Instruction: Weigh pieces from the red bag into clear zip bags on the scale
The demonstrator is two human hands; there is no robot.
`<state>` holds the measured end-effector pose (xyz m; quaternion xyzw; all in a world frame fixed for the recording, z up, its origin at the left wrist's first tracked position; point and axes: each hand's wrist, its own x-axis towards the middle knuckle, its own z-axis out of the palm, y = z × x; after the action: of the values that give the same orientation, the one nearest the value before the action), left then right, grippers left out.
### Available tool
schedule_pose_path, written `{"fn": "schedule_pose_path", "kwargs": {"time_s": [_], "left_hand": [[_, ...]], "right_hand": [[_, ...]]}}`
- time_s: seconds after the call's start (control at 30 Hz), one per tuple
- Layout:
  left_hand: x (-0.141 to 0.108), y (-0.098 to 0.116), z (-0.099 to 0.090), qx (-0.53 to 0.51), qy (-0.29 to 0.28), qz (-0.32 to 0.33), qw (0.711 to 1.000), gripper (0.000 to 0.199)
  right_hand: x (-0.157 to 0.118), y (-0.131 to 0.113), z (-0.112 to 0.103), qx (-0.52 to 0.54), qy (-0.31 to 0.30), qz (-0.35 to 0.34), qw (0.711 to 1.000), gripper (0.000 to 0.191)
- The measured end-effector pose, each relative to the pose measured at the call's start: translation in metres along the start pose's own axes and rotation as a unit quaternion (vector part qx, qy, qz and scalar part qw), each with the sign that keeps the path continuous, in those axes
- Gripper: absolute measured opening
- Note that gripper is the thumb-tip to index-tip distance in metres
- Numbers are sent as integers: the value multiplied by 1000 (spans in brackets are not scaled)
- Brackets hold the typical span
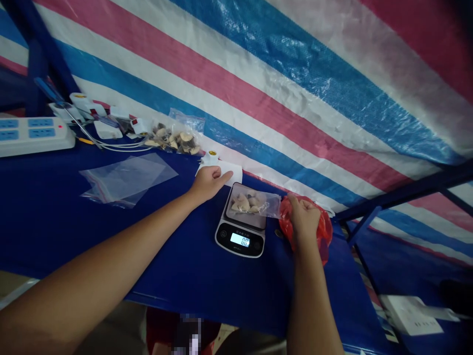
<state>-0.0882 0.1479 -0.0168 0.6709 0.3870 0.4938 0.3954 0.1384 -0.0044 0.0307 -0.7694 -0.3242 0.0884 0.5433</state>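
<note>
A digital scale [240, 238] stands on the blue table, its lit display reading 0.0. On its pan lies a clear bag of pale sliced pieces [247, 202], its empty end reaching right toward the red bag. My left hand [210, 183] is beside the scale's upper left, over a white paper or box [235, 173], thumb stretched out and the other fingers curled; nothing shows in it. My right hand [303, 212] is at the red plastic bag [323, 234], fingers bent together at its top; what they grip is unclear.
Flat clear zip bags [129, 178] lie on the left of the blue table [177, 276]. Filled bags [175, 140], cables and a power strip [35, 135] line the back. A striped tarp [236, 93] rises behind; a metal frame [391, 190] stands right.
</note>
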Motion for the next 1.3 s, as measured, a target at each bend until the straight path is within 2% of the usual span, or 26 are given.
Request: {"fn": "schedule_pose_path", "kwargs": {"time_s": [0.07, 0.17, 0.27, 0.5, 0.7, 0.83, 0.97, 1.1, 1.3], "left_hand": [[0, 1, -1, 6, 21, 14, 1000, 57], [3, -1, 0, 2, 31, -2, 1000, 54], [4, -3, 2, 20, 21, -3, 1000, 51], [3, -7, 6, 53, 10, 41, 998, 46], [3, -8, 6, 62, 13, 57, 996, 44], [2, -8, 6, 66, 9, 58, 996, 44], [2, -7, 6, 71, 8, 54, 996, 44], [3, -7, 6, 69, 3, 47, 997, 45], [3, -7, 7, 68, -3, 48, 997, 44]], "right_hand": [[-2, -1, 8, 138, -48, 73, 987, 58], [-3, -2, 16, 207, -57, 123, 969, 57], [-1, 1, 19, 212, -51, 119, 969, 53], [0, 2, 14, 228, -87, 89, 966, 50], [3, 8, 13, 165, -85, 44, 982, 49], [6, 13, 10, 70, -71, -18, 995, 46], [5, 14, 8, -29, -45, -68, 996, 44], [2, 14, 10, -74, -43, -73, 994, 45], [1, 13, 9, -64, -50, -62, 995, 45]]}}
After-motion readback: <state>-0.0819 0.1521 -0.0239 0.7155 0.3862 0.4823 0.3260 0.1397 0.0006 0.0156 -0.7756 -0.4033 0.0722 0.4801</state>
